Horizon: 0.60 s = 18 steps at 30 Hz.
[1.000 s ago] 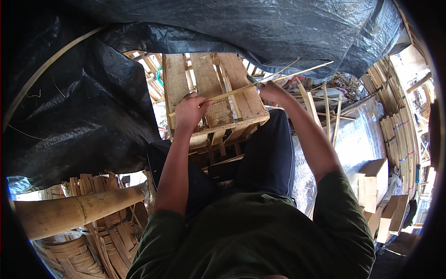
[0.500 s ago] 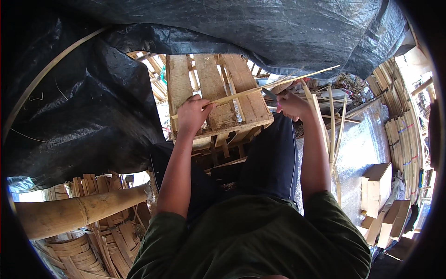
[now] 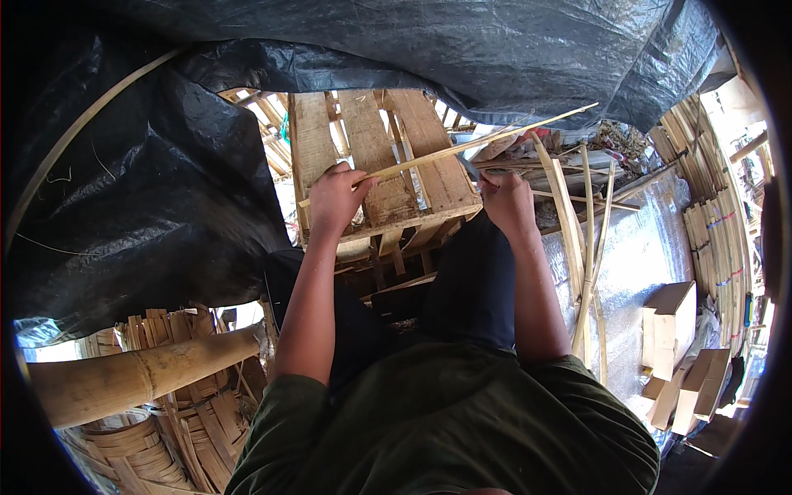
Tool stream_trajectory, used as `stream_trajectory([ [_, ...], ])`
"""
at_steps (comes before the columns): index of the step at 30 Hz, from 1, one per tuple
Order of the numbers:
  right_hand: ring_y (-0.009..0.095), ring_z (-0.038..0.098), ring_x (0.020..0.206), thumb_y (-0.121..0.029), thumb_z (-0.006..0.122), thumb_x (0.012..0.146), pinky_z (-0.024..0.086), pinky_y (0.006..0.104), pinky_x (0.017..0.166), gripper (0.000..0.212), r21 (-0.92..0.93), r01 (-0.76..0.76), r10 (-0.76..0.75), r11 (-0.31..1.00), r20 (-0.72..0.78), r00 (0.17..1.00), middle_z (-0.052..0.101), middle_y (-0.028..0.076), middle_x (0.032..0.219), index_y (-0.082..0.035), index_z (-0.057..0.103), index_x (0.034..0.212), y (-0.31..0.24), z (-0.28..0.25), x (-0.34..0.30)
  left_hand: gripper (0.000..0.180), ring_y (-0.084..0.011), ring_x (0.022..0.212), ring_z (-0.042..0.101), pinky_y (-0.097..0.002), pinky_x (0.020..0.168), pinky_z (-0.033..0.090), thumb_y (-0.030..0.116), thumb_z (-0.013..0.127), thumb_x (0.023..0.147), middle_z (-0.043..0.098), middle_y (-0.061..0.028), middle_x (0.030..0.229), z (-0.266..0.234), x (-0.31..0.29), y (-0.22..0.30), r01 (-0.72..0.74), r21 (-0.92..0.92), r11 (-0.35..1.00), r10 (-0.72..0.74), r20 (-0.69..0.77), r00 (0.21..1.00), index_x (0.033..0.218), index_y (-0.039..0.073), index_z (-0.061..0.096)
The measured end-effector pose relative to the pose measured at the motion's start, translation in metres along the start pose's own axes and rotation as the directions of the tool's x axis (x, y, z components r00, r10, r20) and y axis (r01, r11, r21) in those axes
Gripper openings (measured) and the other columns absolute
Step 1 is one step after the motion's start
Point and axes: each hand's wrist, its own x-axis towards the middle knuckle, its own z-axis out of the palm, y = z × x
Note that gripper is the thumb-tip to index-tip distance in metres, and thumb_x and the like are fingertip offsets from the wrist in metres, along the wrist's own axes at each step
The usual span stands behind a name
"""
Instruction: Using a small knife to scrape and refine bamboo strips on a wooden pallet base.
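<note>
Black tarpaulin (image 3: 124, 214) closes off my left side and arches overhead, leaving only a narrow pocket of working room straight ahead. Nearest me, at lower left, lies a thick bamboo pole (image 3: 140, 375) over woven bamboo baskets (image 3: 157, 445). On the right, cardboard boxes (image 3: 672, 318) sit beside a silvery sheet (image 3: 635, 264), hemming in that edge.

Ahead of my knees is a wooden pallet (image 3: 371, 157). My left hand (image 3: 337, 198) is clenched around a long thin bamboo strip (image 3: 462, 147), which slants up to the right across the pallet toward the tarp's lip. My right hand (image 3: 507, 202) is curled closed just below the strip; whether it grips the strip I cannot tell.

Since half a second ago, that right hand has drawn down and inward, nearer my knee, while the left has held its place.
</note>
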Motion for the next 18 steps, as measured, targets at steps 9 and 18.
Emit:
stream_trajectory([
  [9,0.041,0.068,0.081,-0.015,0.067,0.085,0.054,0.0468,0.073,0.015,-0.035,0.022,-0.024,0.999,-0.066,0.998,0.069,0.021,0.082,-0.009,0.076,0.095,-0.0040,0.0051,0.0069,0.026,-0.0261,0.074,0.066,-0.0395,0.064,0.051,0.039,0.076,0.083,0.061,-0.0047,0.074,-0.0032,-0.0007,0.0022,0.011,0.006,1.000,-0.011,0.022,1.000,0.086,0.013,0.078],
  [18,0.041,0.067,0.080,-0.017,0.068,0.085,0.054,0.0472,0.073,0.014,-0.063,0.035,-0.040,0.997,-0.080,0.996,0.068,0.022,0.081,-0.008,0.076,0.093,-0.0014,0.0111,0.0067,0.026,-0.0260,0.074,0.066,-0.0392,0.065,0.051,0.039,0.077,0.082,0.061,-0.0050,0.074,-0.0032,-0.0005,0.0019,0.007,0.021,1.000,-0.008,0.022,1.000,0.089,0.014,0.078],
])
